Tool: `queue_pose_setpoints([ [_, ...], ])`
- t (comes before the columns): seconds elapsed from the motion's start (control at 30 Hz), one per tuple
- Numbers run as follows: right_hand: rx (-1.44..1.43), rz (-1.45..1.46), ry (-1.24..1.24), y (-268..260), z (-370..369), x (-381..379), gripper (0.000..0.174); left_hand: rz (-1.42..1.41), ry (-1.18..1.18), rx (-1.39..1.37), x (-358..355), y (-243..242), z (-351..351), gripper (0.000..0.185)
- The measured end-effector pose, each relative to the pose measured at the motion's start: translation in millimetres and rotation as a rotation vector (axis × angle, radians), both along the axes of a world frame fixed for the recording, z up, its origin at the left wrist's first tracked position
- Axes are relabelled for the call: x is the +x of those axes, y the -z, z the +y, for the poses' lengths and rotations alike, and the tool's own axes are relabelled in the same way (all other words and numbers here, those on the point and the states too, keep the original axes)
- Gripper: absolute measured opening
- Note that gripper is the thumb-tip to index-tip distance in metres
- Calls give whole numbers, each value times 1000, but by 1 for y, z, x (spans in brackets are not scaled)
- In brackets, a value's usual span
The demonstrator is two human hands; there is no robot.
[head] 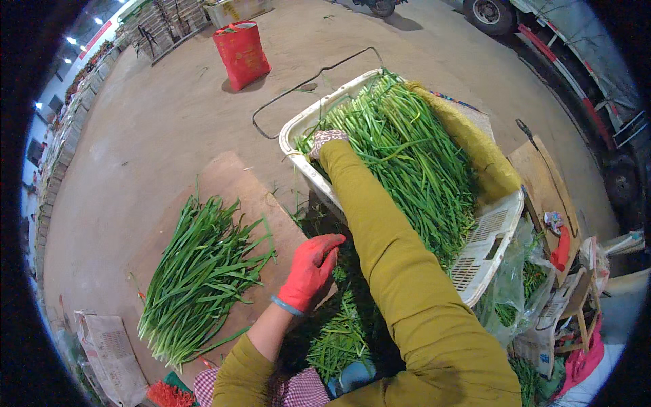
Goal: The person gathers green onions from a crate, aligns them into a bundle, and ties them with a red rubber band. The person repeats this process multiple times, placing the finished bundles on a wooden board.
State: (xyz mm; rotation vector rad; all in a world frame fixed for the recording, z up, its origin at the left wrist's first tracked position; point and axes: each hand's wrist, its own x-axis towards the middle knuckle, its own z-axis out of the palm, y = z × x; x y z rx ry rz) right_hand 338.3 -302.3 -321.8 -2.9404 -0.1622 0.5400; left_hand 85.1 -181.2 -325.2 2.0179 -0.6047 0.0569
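Note:
A white plastic crate [339, 94] holds many long green leafy stalks [407, 152] with pale ends, packed side by side. My right hand [325, 140], in a patterned glove, reaches into the crate's left corner at the pale stalk ends; its fingers are hidden, so its grip cannot be told. In a red glove, my left hand [311, 269] hovers beside the board with nothing visible in it, thumb and fingers slightly apart. A loose heap of the same green stalks [201, 280] lies on a brown board [236, 183] at the left.
A yellow cloth [470, 147] lines the crate's right side. Beyond its left edge sticks out a bent metal frame [315, 76]. Cut leaves [341, 336] lie low between board and crate. A red bag [243, 56] stands on the floor; a truck [569, 66] is at the upper right.

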Motion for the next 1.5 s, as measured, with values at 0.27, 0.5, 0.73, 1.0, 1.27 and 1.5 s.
queue_pose_setpoints([
  [0.27, 628, -388, -263, -23, -76, -62, 55, 374, -83, -225, 1, -4, 3, 26],
  [0.5, 1267, -321, 170, -9, -142, -97, 54, 425, -215, -399, 71, -18, -6, 37],
  [0.73, 1362, -354, 228, -2, -127, -96, 57, 126, -151, 219, 178, -4, -49, 49],
  [1.0, 1448, -416, 207, 2, -111, -90, 59, 420, -103, -32, 204, 35, -62, 32],
  [1.27, 1146, -292, 144, -4, -80, -81, 65, -191, -262, -119, 155, 31, -67, 22],
  [1.5, 1401, -394, 508, -17, -114, -106, 34, -6, 55, 398, 156, 12, -64, 37],
])
